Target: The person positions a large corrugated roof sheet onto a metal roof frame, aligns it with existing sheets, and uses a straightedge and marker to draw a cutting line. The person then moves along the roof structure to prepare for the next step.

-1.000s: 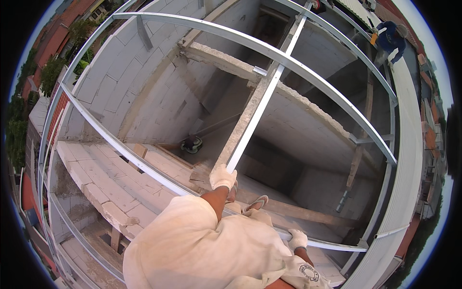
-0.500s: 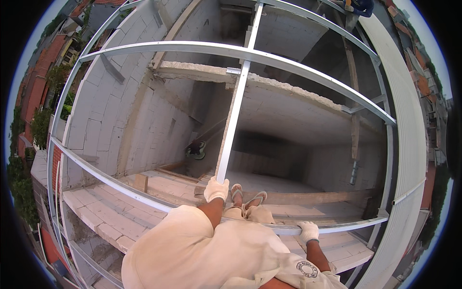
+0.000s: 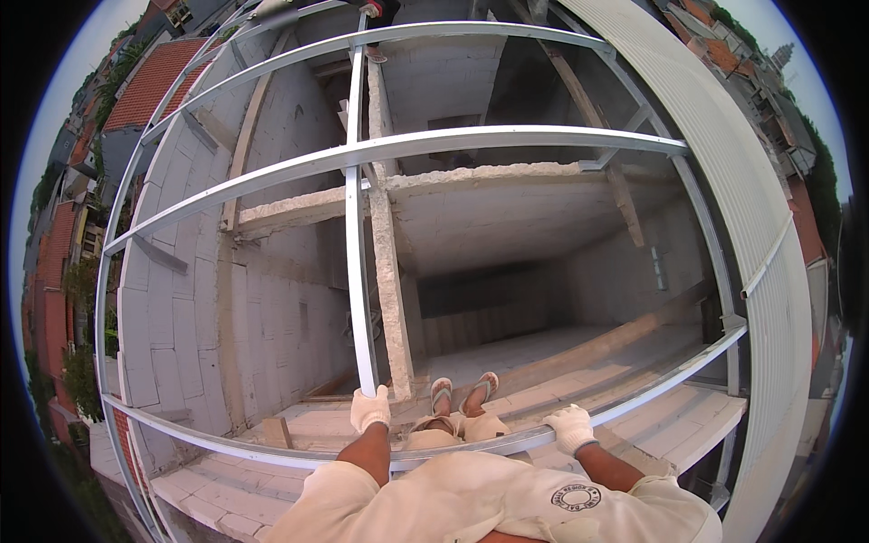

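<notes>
A long silvery metal channel runs away from me across the open frame, passing under the middle cross rail. My left hand, in a white knitted glove, is closed around its near end. My right hand, gloved alike, rests over the near metal rail with its fingers curled onto it. That rail bends in front of my body, and my sandalled feet stand beyond it on pale blockwork. At the top, another person's gloved hand is at the channel's far end.
Below the frame drop deep rooms with block walls. A rough concrete wall top runs beside the channel. The middle cross rail spans the opening. Corrugated roofing lies along the right, and a wooden plank lies beyond my feet.
My view has shifted. The channel has moved left with my left hand and now lies apart from the concrete wall top it covered before. My right hand stays at the near rail.
</notes>
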Available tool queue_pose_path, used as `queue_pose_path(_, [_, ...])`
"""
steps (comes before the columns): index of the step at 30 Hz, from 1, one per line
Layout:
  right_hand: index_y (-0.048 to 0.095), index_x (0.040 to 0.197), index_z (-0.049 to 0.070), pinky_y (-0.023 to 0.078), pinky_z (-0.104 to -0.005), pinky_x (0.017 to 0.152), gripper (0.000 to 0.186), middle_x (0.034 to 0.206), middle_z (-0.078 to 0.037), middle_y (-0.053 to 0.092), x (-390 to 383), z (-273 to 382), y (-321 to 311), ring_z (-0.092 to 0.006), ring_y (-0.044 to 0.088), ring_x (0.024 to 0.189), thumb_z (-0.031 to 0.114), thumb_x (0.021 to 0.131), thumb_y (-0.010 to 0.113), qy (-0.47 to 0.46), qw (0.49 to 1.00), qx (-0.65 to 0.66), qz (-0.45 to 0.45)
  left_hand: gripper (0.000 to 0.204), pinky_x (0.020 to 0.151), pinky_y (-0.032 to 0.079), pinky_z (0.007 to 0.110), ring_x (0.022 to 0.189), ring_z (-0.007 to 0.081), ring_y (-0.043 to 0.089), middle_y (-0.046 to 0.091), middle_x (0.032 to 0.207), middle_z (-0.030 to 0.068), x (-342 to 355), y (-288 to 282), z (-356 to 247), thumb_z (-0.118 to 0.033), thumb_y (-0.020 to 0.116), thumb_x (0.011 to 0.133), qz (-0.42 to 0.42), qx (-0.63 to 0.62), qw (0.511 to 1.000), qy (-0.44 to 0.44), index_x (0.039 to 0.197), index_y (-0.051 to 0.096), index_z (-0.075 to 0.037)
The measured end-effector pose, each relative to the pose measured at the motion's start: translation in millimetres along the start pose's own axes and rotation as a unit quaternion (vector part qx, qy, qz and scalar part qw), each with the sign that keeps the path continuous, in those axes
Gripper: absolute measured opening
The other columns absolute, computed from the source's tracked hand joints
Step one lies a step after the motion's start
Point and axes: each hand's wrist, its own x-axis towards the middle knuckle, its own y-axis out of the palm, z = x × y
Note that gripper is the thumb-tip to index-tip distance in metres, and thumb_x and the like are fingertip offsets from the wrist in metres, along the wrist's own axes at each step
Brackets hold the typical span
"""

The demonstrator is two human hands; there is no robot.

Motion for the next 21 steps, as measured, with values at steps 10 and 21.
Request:
queue_pose_path(10, [0.089,0.146,0.037,0.058,-0.0469,0.122,0.04,0.138,-0.003,0.09,2.9,6.5,-5.7,-0.0283,0.081,0.138,0.028,0.108,0.078,0.025,0.998,-0.035,0.041,0.06,0.112,0.065,0.055,0.122,0.0451,0.086,0.091,0.127,0.0227,-3.0,-2.6,0.7,-0.05,0.084,0.09,0.003,0.013,0.999,0.031,0.131,0.084,-0.006])
queue_pose_path(21, [0.079,0.164,0.045,0.063,-0.05,0.123,0.057,0.157,-0.006,0.085,-4.6,22.0,-29.6,-0.0302,0.079,0.148,0.032,0.109,0.084,0.075,0.989,-0.058,0.118,0.1,0.123,0.061,0.051,0.141,0.0436,0.081,0.085,0.152,0.0261,29.9,-33.6,22.0,-0.072,0.091,0.087,0.157,0.102,0.975,0.122,0.157,0.077,-0.002])
